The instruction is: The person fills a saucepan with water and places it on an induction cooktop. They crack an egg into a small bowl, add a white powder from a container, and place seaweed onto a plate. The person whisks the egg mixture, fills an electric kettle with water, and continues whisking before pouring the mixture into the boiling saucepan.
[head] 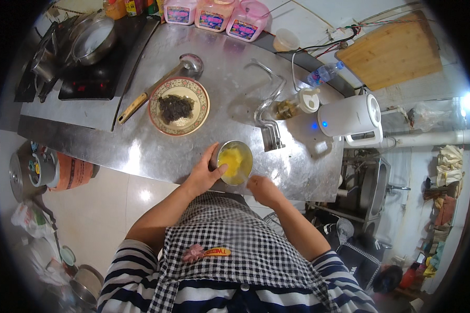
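My left hand (205, 172) grips the near left side of a round metal bowl (251, 156), its thumb over the rim. Inside lies a yellow liquid (233, 158) that looks like beaten egg. My right hand (265, 191) is closed around a thin utensil (242, 176) that reaches into the bowl; it is blurred, so its kind is unclear. Beyond the bowl, to the left, a patterned plate (199, 113) holds a heap of dark, wet seaweed-like food (176, 108). A metal ladle (191, 64) with a wooden handle rests behind this plate.
An induction cooker (88, 88) and a metal pot (94, 41) stand at the left. To the right are a white electric kettle (348, 116), a lidded glass jar (295, 105), bent metal tongs (266, 113) and a plastic bottle (325, 74). Pink-lidded tubs (248, 19) line the back.
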Action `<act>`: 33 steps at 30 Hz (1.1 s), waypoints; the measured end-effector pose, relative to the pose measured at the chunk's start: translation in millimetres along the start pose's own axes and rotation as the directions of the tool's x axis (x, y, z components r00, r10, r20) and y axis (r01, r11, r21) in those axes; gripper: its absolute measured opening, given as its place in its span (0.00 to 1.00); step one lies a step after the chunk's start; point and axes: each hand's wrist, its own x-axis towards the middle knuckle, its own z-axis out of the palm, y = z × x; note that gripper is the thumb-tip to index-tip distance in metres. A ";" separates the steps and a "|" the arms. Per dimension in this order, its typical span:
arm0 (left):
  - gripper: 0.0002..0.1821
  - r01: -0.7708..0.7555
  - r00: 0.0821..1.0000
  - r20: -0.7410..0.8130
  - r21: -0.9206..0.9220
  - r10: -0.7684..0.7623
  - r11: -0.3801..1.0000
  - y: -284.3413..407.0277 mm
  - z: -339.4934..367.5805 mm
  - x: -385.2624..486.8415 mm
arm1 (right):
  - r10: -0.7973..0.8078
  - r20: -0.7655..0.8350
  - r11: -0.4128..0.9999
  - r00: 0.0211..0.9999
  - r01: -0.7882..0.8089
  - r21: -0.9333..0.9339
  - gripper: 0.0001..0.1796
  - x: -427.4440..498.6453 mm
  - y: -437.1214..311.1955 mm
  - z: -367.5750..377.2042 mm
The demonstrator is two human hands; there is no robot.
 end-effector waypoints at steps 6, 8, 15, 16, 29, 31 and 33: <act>0.46 0.010 1.000 0.006 -0.011 -0.010 1.000 0.5 0.3 1.6 | 0.106 0.118 0.936 0.987 -0.139 0.324 0.14 -4.4 -3.8 -5.8; 0.46 0.033 0.999 -0.008 0.011 -0.033 0.999 2.6 1.2 0.7 | 0.157 0.336 0.865 0.929 -0.293 0.407 0.17 -5.9 -5.9 -4.4; 0.46 -0.006 1.000 0.005 0.105 0.005 0.994 9.2 5.7 3.2 | 0.044 0.350 0.847 0.936 -0.221 0.484 0.15 -7.5 -1.1 1.2; 0.46 0.004 1.000 0.011 0.059 -0.005 0.998 9.4 6.3 3.7 | -0.028 0.275 0.812 0.961 -0.139 0.567 0.15 -7.2 0.0 2.1; 0.47 0.030 0.999 0.038 -0.011 -0.030 0.999 11.8 9.0 6.8 | 0.067 0.305 0.695 0.950 -0.263 0.669 0.12 -6.6 7.2 3.3; 0.47 0.051 0.998 0.043 -0.037 -0.049 0.998 12.1 9.7 6.1 | 0.235 0.270 0.485 0.934 -0.353 0.800 0.13 -4.4 7.4 2.8; 0.47 0.060 0.998 0.035 0.020 -0.061 0.998 11.9 9.0 6.5 | 0.192 0.232 0.733 0.954 -0.297 0.613 0.15 -1.6 8.4 2.2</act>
